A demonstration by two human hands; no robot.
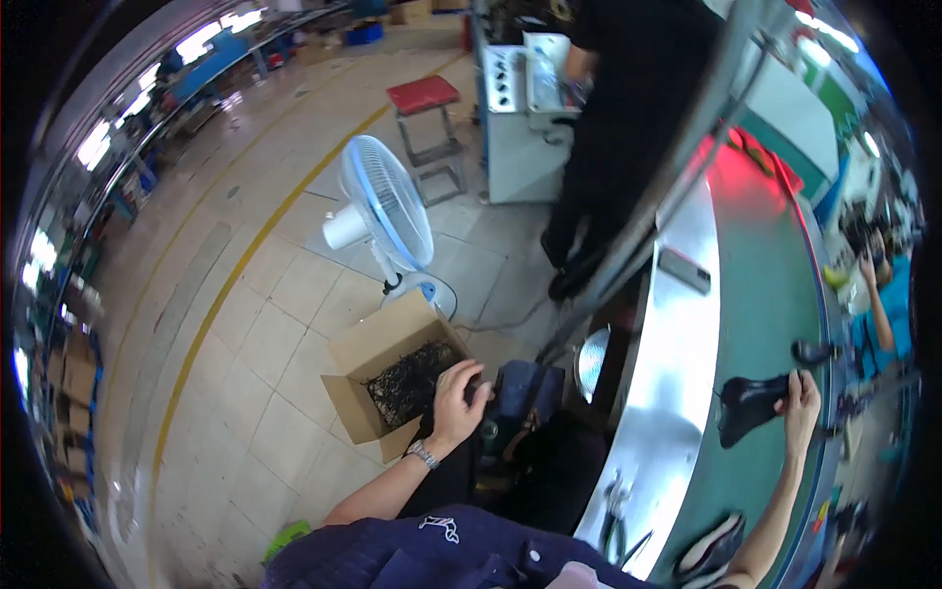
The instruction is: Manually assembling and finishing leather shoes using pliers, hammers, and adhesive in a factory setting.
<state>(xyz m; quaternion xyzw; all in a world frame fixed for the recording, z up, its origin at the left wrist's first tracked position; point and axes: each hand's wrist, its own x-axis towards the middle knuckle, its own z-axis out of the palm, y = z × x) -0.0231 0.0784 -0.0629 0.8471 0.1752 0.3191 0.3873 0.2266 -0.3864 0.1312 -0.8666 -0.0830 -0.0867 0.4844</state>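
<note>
My left hand [457,406], with a metal watch [424,454] on its wrist, hovers at the right edge of an open cardboard box [345,404]. Its fingers are loosely bent and the thumb stands apart; nothing shows clearly between them. Inside the box lies a tangle of thin black strands [407,381], like laces. Over on the right, my right hand [803,401] grips one end of a black shoe [751,404] above the green conveyor belt [751,294]. Another shoe [711,552], dark with a pale sole edge, rests on the belt close to my right forearm.
A phone [684,269] lies on the metal ledge [677,378] along the belt; pliers [614,520] sit nearer me. Beyond the box stand a fan [388,201] and a red-topped stool [424,95]. A slanting metal post [653,221] rises before a person in black [628,108].
</note>
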